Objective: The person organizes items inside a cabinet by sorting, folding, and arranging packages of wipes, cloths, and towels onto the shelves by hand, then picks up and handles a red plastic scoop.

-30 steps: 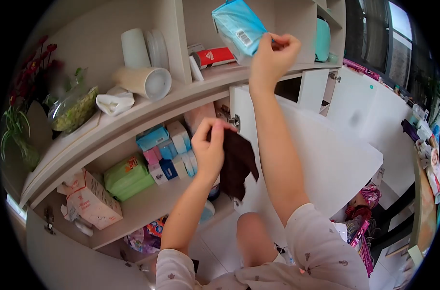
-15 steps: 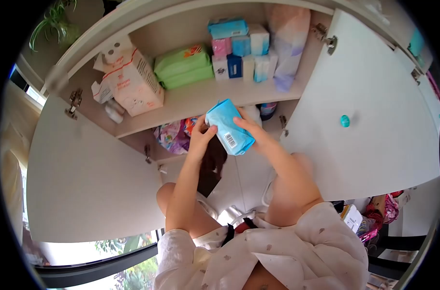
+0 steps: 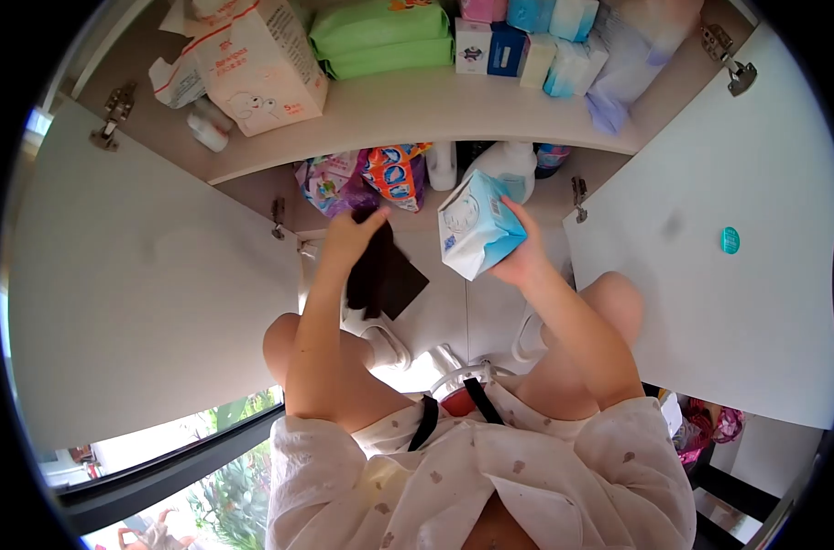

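Observation:
My right hand (image 3: pixel 520 255) grips a blue and white soft pack (image 3: pixel 477 225) from its right side, with the face printed with a line drawing turned up. To the left, my left hand (image 3: pixel 348 240) is at the top of a dark brown item (image 3: pixel 380 275). Its thumb points right across the dark material; the other fingers are mostly hidden, so whether they grip it cannot be made out. Beyond both hands, an orange bag (image 3: pixel 397 174), a purple bag (image 3: pixel 336 179) and a white bottle (image 3: pixel 509 170) stand in the lower compartment.
On the upper shelf (image 3: pixel 389 115) are an open carton (image 3: pixel 261 73), a green pack (image 3: pixel 380 38), small boxes (image 3: pixel 504 50) and a translucent bag (image 3: pixel 632 64). Cabinet doors stand open at left (image 3: pixel 151 275) and right (image 3: pixel 701 275). My knees flank the floor area.
My left hand has left the blue pack and moved down-left to the dark item. My right hand has turned the pack to show its white face. The view has shifted lower.

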`<state>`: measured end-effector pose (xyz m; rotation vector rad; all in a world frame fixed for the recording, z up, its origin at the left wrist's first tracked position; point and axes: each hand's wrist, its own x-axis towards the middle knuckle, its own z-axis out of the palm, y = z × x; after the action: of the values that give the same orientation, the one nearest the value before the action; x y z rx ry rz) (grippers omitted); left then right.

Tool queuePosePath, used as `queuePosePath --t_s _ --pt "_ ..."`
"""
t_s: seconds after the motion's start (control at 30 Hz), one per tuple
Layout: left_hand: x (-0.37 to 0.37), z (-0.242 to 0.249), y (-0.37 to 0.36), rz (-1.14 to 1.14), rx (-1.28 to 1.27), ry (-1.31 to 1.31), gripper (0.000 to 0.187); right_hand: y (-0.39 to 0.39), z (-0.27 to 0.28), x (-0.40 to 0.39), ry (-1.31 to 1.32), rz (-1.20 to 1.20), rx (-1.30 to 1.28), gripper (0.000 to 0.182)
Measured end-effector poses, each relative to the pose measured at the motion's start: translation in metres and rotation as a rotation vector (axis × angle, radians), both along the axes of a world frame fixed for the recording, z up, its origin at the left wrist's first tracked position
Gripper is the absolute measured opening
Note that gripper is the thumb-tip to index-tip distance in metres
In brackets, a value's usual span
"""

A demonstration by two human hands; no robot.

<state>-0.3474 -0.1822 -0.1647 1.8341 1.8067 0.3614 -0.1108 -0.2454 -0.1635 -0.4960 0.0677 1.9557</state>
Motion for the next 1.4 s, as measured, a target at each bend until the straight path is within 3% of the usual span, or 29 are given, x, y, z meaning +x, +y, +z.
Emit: queuePosePath --t_s 0.07,0.1,0.13,0.2,0.27,0.33,0.37,0.4,0.47,0.5,0.53,0.6,0.67,0.73,0.8,0.87,0.9,1.0,1.07,1.13,1.17,1.27,1.33,1.37,1.4 --pt "0.012 0.004 -0.001 0.229 0.175 -1.049 0.043 0.000 -0.013 -0.001 -0.001 -0.039 0.025 0.045" --pt "0.019 0.024 -0.011 0.249 0.132 -1.111 0.035 0.001 -0.018 -0.003 0.000 -0.062 0.057 0.045" --pt "0.029 0.016 -0.018 0.246 0.120 -1.107 0.035 0.002 -0.020 -0.006 0.003 -0.070 0.048 0.045" --pt "0.053 -0.001 -0.033 0.204 0.475 -0.811 0.031 0.004 -0.022 -0.014 -0.109 -0.090 0.055 0.043" --pt "0.069 -0.005 -0.057 -0.177 0.595 -0.725 0.019 0.007 -0.016 -0.018 -0.104 -0.103 0.034 0.043" --pt "0.068 0.015 -0.063 -0.638 0.745 -0.613 0.016 0.009 -0.009 -0.014 -0.052 -0.026 0.086 0.042" --pt "0.067 0.020 -0.058 -0.765 0.782 -0.521 0.016 0.008 -0.006 -0.008 -0.058 0.029 0.065 0.044" --pt "0.070 0.018 -0.056 -0.772 0.780 -0.528 0.016 0.009 -0.006 -0.007 -0.061 0.020 0.063 0.044" --pt "0.074 0.003 -0.054 -0.535 0.834 -0.425 0.025 0.011 -0.006 -0.012 -0.103 -0.005 0.040 0.043" --pt "0.078 -0.003 -0.051 -0.481 0.801 -0.403 0.042 0.012 -0.009 -0.014 -0.155 -0.001 0.034 0.042" --pt "0.082 -0.008 -0.048 -0.483 0.802 -0.401 0.042 0.012 -0.010 -0.017 -0.153 -0.003 0.035 0.042" --pt "0.096 -0.008 -0.039 -0.362 0.951 -0.626 0.057 0.012 -0.009 -0.024 -0.125 -0.009 0.027 0.038" --pt "0.097 -0.006 -0.037 -0.371 0.832 -0.659 0.065 0.009 -0.012 -0.024 -0.226 -0.039 0.063 0.036" --pt "0.092 -0.007 -0.028 -0.460 0.678 -0.534 0.067 0.008 -0.026 -0.026 -0.267 -0.066 -0.073 0.034" --pt "0.088 0.000 -0.022 -0.448 0.634 -0.632 0.058 0.006 -0.025 -0.029 -0.251 -0.034 -0.052 0.036" --pt "0.085 0.013 -0.023 -0.311 0.554 -0.754 0.052 0.002 -0.015 -0.032 -0.440 0.002 0.148 0.040" --pt "0.088 0.007 -0.019 -0.156 0.367 -1.021 0.050 -0.001 -0.010 -0.034 -0.443 0.005 0.155 0.040" --pt "0.076 -0.017 -0.004 0.302 -0.413 -1.627 0.046 -0.008 -0.001 -0.035 -0.651 0.159 0.297 0.064" --pt "0.075 -0.032 -0.006 0.266 -0.459 -1.749 0.046 -0.007 -0.010 -0.032 -0.678 0.167 0.347 0.071" --pt "0.081 -0.033 -0.010 0.272 -0.461 -1.790 0.053 -0.006 -0.015 -0.034 -0.922 -0.010 0.558 0.069" --pt "0.083 -0.035 -0.015 0.266 -0.461 -1.787 0.053 -0.004 -0.018 -0.036 -0.921 -0.016 0.561 0.069" --pt "0.093 -0.011 -0.039 0.271 -0.547 -1.645 0.067 0.006 -0.028 -0.042 -0.990 -0.216 0.530 0.067" --pt "0.103 0.014 -0.052 0.234 -0.514 -1.484 0.065 0.019 -0.035 -0.041 -1.158 -0.344 0.464 0.064" --pt "0.110 0.001 -0.054 0.151 -0.195 -1.320 0.059 0.024 -0.038 -0.039 -1.337 -0.416 0.471 0.063" --pt "0.116 -0.005 -0.060 0.142 -0.123 -1.295 0.056 0.027 -0.038 -0.039 -1.334 -0.419 0.472 0.063"
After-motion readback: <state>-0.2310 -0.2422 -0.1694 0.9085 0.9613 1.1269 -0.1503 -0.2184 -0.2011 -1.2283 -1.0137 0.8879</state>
